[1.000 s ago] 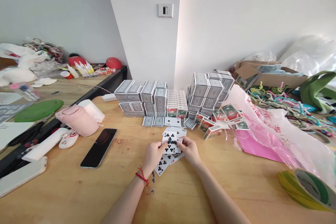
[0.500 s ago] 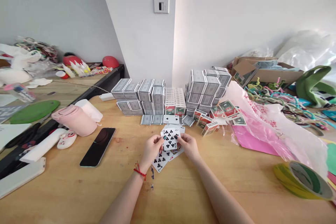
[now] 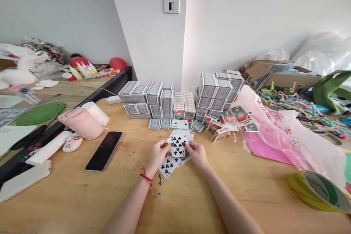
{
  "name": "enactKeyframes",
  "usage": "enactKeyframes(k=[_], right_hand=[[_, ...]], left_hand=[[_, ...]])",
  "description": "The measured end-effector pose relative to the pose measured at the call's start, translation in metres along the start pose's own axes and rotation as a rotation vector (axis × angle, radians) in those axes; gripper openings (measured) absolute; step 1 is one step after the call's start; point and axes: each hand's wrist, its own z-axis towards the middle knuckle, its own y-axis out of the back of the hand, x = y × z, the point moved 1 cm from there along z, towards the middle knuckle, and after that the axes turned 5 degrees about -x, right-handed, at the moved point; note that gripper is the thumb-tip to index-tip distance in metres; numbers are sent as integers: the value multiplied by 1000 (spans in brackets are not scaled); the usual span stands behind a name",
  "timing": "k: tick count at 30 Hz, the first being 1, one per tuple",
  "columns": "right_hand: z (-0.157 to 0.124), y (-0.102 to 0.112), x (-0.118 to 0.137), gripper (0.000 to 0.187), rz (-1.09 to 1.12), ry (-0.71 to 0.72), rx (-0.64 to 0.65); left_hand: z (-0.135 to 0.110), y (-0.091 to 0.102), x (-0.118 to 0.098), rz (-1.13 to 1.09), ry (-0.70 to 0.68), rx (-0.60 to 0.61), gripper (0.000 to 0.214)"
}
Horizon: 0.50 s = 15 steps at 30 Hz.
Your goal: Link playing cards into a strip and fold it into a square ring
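Note:
My left hand (image 3: 159,155) pinches the left edge of playing cards (image 3: 178,146), the eight of clubs facing me on top. On the opposite edge, my right hand (image 3: 196,154) grips the same cards between thumb and fingers. Another card edge shows behind the eight; how many I hold is hidden. Under the hands, a seven of clubs (image 3: 168,167) and other loose cards lie face up on the table. Just beyond is a face-up two of spades (image 3: 180,124) beside small face-down stacks (image 3: 160,124).
Tall blocks of patterned cards (image 3: 214,93) and red-and-green card boxes (image 3: 215,126) stand at the back. A phone (image 3: 104,151) and pink bottle (image 3: 80,122) lie left. Yellow tape (image 3: 315,190), a plastic bag (image 3: 287,128) and tangled cords (image 3: 296,106) are to the right.
The view has shifted slightly, so the surroundings appear a little further right. Both hands keep hold of the cards, and the card behind the eight shows slightly more at the right.

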Motion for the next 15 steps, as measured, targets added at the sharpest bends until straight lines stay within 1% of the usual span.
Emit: enactKeyframes(k=[3, 6, 9, 11, 13, 15], right_hand=[[-1, 0, 2, 44, -74, 19, -29], [-2, -1, 4, 46, -112, 35, -45], [-3, -2, 5, 43, -71, 28, -47], [-3, -3, 4, 40, -8, -2, -39], [-3, -3, 2, 41, 42, -36, -31], [-2, -2, 1, 42, 43, -48, -27]], left_hand=[[0, 0, 0, -15, -3, 10, 26], [-1, 0, -2, -14, -6, -5, 23], [-2, 1, -4, 6, -13, -15, 24], [-3, 1, -5, 19, -17, -4, 25], [-3, 1, -6, 27, -12, 0, 25], [-3, 0, -7, 28, 3, -1, 24]])
